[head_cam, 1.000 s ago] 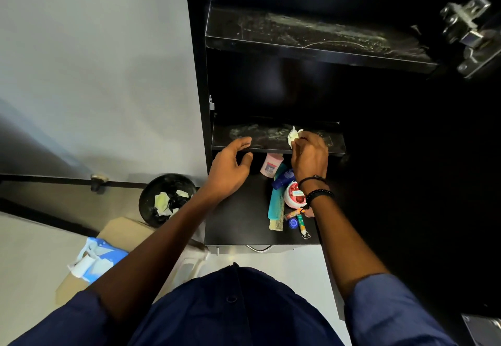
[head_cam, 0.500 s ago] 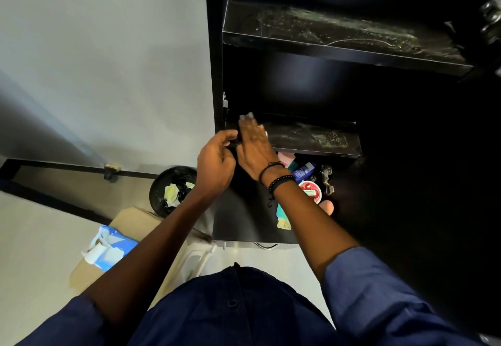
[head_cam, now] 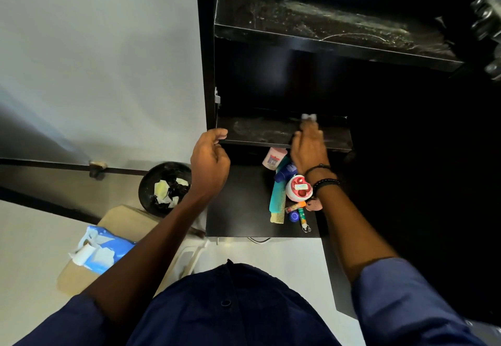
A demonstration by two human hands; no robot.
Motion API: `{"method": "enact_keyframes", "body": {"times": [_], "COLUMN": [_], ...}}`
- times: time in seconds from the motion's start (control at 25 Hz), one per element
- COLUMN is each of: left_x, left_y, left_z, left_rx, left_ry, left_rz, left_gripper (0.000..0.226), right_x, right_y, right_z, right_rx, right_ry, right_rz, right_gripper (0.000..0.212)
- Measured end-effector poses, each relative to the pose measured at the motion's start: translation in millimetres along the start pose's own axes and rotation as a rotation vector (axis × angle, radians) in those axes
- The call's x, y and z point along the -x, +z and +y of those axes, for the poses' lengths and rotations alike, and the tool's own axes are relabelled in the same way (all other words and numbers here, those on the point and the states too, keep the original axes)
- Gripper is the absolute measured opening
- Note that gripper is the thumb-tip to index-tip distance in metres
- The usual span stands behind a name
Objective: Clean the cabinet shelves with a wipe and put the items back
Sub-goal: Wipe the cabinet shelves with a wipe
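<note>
You're wiping the lower shelf (head_cam: pixel 257 132), right hand (head_cam: pixel 309 148) clutching the wipe (head_cam: pixel 309 116), left hand (head_cam: pixel 210 164) gripping its edge; streaked upper shelf (head_cam: pixel 325 24) and items (head_cam: pixel 296 187) are waiting.

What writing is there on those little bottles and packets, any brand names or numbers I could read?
No text here can be read for certain.
Pink bottle: blue and red label, too blurred to read.
Round red and white tin: lid print too small to read.
Blue wipes pack: no legible print.
</note>
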State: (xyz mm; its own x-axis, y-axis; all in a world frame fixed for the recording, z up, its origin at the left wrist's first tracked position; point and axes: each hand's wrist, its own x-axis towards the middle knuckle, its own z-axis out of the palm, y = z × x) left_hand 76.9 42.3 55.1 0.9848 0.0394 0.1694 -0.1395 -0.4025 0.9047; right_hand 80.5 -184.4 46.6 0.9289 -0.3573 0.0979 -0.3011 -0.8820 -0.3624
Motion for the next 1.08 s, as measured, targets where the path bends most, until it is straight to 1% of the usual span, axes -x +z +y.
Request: {"method": "enact_keyframes", "body": {"times": [0.08,0.16,0.24,0.28,0.36,0.44,0.56,0.64,0.68,0.72,0.8,0.88,0.92,0.96,1.0,1.04,1.08], "left_x": [-2.4,-5.3,-9.6,-11.9,-16.1,-16.9,-13.4,-10.6,-9.6,-9.2,-8.6,-7.6,-8.1,-9.3,-10.8,-12.4,-13.6], "left_y": [-2.0,-5.0,-9.7,-11.6,-13.3,-11.4,-7.1,-4.6,-3.9,-4.6,-6.8,-10.3,-12.5,-14.7,-15.8,-15.1,-13.1], "left_z": [0.3,2.5,5.7,7.0,7.7,6.8,1.9,-2.2,-4.3,-5.1,-5.2,-4.3,-3.9,-3.5,-3.1,-2.9,-2.4], "left_rx": [0.015,0.02,0.016,0.016,0.017,0.017,0.02,0.026,0.027,0.031,0.026,0.016,0.01,0.007,0.011,0.02,0.028], "left_ry": [0.009,0.001,-0.016,-0.027,-0.062,-0.112,-0.15,-0.143,-0.14,-0.142,-0.129,-0.074,-0.048,-0.036,-0.039,-0.054,-0.081], "left_rz": [0.075,0.126,0.144,0.142,0.119,0.09,0.067,0.057,0.055,0.056,0.067,0.093,0.106,0.117,0.121,0.111,0.087], "left_gripper": [0.031,0.027,0.025,0.025,0.025,0.026,0.029,0.029,0.03,0.031,0.032,0.033,0.034,0.035,0.036,0.037,0.039], "right_x": [15.8,26.0,26.0,24.5,16.9,9.8,2.0,0.6,2.4,6.7,19.3,32.7,37.4,39.0,38.5,37.2,36.0], "right_y": [23.0,35.3,34.4,29.4,18.5,1.4,-32.7,-39.6,-37.1,-27.1,4.1,31.2,37.2,38.0,35.2,30.9,23.5], "right_z": [-61.1,-113.6,-132.5,-127.7,-93.0,-36.9,29.3,34.0,20.7,-2.4,-62.8,-119.7,-137.2,-141.6,-132.8,-113.2,-87.4], "right_rx": [-0.081,-0.133,-0.143,-0.135,-0.105,0.01,0.246,0.28,0.271,0.248,0.147,0.069,0.058,0.056,0.045,0.037,0.049], "right_ry": [-0.191,-0.33,-0.405,-0.414,-0.332,-0.128,0.134,0.224,0.203,0.137,-0.071,-0.276,-0.363,-0.421,-0.444,-0.424,-0.356], "right_rz": [-0.092,-0.187,-0.237,-0.208,-0.087,0.018,0.035,0.06,0.048,0.02,-0.025,-0.076,-0.116,-0.143,-0.118,-0.067,-0.044], "right_gripper": [0.056,0.055,0.052,0.054,0.05,0.04,0.039,0.037,0.038,0.039,0.04,0.032,0.028,0.027,0.031,0.038,0.045]}}
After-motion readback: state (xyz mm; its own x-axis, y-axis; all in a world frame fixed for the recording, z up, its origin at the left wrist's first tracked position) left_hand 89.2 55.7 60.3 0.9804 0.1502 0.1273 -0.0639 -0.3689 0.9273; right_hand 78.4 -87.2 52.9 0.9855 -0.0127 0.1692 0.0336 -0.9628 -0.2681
